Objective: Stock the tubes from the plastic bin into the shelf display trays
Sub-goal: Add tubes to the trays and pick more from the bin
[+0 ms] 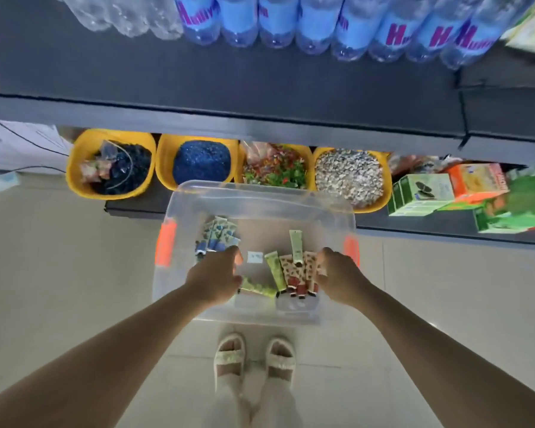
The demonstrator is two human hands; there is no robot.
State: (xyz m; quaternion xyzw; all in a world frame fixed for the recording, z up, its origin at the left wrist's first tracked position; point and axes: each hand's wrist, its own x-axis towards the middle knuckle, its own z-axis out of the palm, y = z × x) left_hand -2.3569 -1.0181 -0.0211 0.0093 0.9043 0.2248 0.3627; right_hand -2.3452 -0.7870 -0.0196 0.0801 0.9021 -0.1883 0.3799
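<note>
A clear plastic bin (260,193) with orange handles stands on the floor in front of the shelves. Inside it, blue-patterned tubes (220,233) lie at the left, pale green tubes (296,248) in the middle, and red-patterned tubes (294,273) at the right. One more green tube (260,290) lies across the near side. My left hand (213,276) reaches into the bin between the blue tubes and the lying green tube, fingers curved and holding nothing. My right hand (337,273) is down beside the red-patterned tubes, its fingertips at their edge.
Several yellow tubs (81,162) of loose goods sit on the bottom shelf behind the bin. Green and orange boxes (420,193) stand to the right. A dark shelf edge (260,125) juts out above, with water bottles (278,20) on it. My slippered feet (254,356) are just behind the bin.
</note>
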